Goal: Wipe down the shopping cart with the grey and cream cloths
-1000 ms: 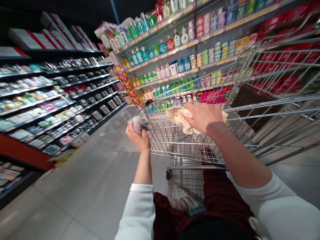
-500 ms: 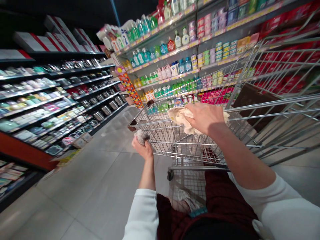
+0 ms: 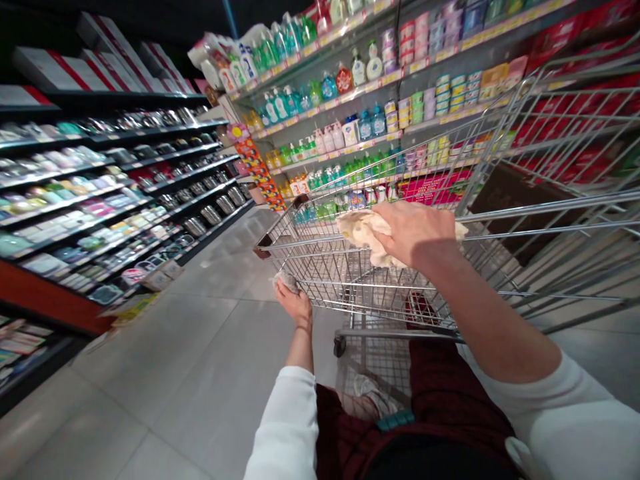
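A wire shopping cart (image 3: 370, 293) stands in front of me, its side facing me. My right hand (image 3: 413, 230) is closed over a cream cloth (image 3: 357, 227) and presses it on the cart's top side rail. Some of the cloth sticks out past both sides of the hand. Lower down, near the cart's front left corner, my left hand (image 3: 295, 303) grips a crumpled grey cloth (image 3: 287, 280) against the wire side. Most of the grey cloth is hidden behind its fingers.
Behind the cart runs a shelf (image 3: 320, 160) of soap bottles and tubs. Another shelf (image 3: 120, 193) with bowls and metal pots lines the left. Low boxes (image 3: 155, 277) sit at its foot. The cart's caster wheel (image 3: 339, 345) is near my feet on the tiled floor (image 3: 200, 373).
My left hand has moved slightly down and right and turned, so its fingers now cover more of the grey cloth. The right hand has shifted only slightly along the rail.
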A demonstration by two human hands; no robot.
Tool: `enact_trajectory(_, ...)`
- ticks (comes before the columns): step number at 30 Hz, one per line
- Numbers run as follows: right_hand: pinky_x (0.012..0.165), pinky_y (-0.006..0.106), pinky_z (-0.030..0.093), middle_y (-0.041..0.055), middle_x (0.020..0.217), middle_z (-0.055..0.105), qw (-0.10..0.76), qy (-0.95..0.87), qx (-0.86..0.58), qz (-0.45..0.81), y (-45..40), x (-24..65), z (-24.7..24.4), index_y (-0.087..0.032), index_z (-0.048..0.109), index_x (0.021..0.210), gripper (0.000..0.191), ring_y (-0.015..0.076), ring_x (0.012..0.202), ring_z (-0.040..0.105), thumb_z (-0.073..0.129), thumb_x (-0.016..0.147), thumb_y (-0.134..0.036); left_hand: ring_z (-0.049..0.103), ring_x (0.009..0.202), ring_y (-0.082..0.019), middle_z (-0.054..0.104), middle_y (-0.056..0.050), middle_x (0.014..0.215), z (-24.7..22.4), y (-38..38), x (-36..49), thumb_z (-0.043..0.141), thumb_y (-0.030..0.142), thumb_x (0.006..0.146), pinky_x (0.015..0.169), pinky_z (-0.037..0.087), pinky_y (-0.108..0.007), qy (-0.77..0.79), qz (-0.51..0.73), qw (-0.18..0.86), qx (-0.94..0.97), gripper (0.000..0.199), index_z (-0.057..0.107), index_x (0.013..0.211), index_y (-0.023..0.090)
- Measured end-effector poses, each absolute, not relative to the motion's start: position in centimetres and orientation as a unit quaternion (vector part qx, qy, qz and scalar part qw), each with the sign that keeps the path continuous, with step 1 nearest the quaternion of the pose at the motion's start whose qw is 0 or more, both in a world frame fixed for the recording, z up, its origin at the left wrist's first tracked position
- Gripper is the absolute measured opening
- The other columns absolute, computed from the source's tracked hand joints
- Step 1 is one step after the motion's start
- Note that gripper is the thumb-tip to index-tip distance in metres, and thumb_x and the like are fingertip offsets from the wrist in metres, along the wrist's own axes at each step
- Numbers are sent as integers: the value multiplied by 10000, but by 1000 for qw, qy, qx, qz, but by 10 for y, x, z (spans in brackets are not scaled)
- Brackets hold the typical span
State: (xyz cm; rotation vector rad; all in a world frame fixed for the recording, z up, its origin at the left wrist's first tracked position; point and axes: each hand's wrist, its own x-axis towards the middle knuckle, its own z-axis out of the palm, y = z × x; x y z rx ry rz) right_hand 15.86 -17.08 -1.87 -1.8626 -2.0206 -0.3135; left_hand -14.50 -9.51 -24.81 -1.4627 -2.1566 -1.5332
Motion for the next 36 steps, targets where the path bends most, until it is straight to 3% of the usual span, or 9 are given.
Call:
enact_trajectory(8, 738, 307, 363, 99, 1093, 610, 172, -711, -673, -110, -173, 158, -16, -276, 546, 1234, 433, 216, 963, 544, 403, 945, -566, 381, 1372, -339, 408, -254, 1411, -281, -100, -130, 526, 125, 704, 1163, 298, -489, -723, -514, 10, -461, 823, 235, 1469, 41)
enact_trajectory(11, 733, 311, 367, 96, 1100, 605, 166, -713, -673, -107, -174, 158, -15, -283, 534, 1244, 414, 215, 946, 551, 403, 947, -540, 555, 1159, -313, 537, -196, 1198, -301, -113, -118, 540, 138, 725, 1029, 443, -482, -728, -515, -18, -452, 732, 320, 1419, 58)
enact_trajectory(14, 713, 300, 365, 83, 1116, 603, 173, -717, -666, -111, -173, 158, -17, -300, 526, 1244, 405, 210, 934, 550, 404, 944, -543, 615, 983, -258, 565, -100, 1033, -309, -120, -111, 540, 152, 742, 910, 517, -446, -728, -529, -17, -436, 630, 410, 1358, 143)
enact_trajectory(16, 697, 292, 357, 83, 1123, 603, 182, -721, -658, -118, -171, 158, -19, -299, 532, 1234, 414, 204, 935, 547, 381, 949, -559, 596, 1054, -258, 566, -85, 1042, -297, -119, -113, 559, 173, 743, 970, 492, -449, -721, -543, 0, -430, 549, 477, 1286, 185)
enact_trajectory(20, 696, 285, 349, 94, 1123, 602, 189, -720, -657, -120, -171, 157, -21, -284, 528, 1254, 424, 198, 944, 538, 386, 951, -544, 470, 1292, -275, 500, -136, 1286, -239, -112, -118, 591, 244, 761, 1129, 364, -452, -689, -565, 58, -449, 426, 543, 1180, 185)
enact_trajectory(23, 701, 286, 349, 91, 1129, 600, 192, -715, -662, -114, -173, 157, -20, -288, 529, 1261, 425, 203, 957, 537, 394, 950, -544, 428, 1354, -262, 443, -153, 1400, -192, -111, -107, 577, 240, 778, 1159, 331, -435, -607, -570, 113, -542, 471, 518, 1241, 183)
enact_trajectory(26, 701, 288, 350, 96, 1132, 598, 194, -714, -663, -117, -174, 156, -19, -280, 537, 1252, 454, 204, 970, 537, 366, 955, -578, 348, 1422, -267, 405, -174, 1458, -176, -111, -90, 564, 248, 797, 1186, 292, -452, -560, -560, 122, -598, 604, 410, 1376, 170)
enact_trajectory(30, 715, 297, 359, 87, 1142, 595, 190, -712, -666, -118, -174, 156, -19, -289, 540, 1245, 431, 205, 977, 541, 380, 953, -562, 280, 1452, -309, 354, -226, 1466, -212, -115, -82, 565, 224, 787, 1193, 260, -507, -570, -534, 101, -617, 678, 339, 1418, 117)
enact_trajectory(36, 733, 299, 359, 85, 1137, 598, 206, -716, -655, -127, -172, 157, -23, -284, 532, 1250, 416, 217, 999, 533, 390, 959, -545, 379, 1360, -324, 412, -213, 1340, -292, -134, -88, 558, 143, 769, 1143, 333, -511, -635, -473, 10, -611, 619, 379, 1360, 110)
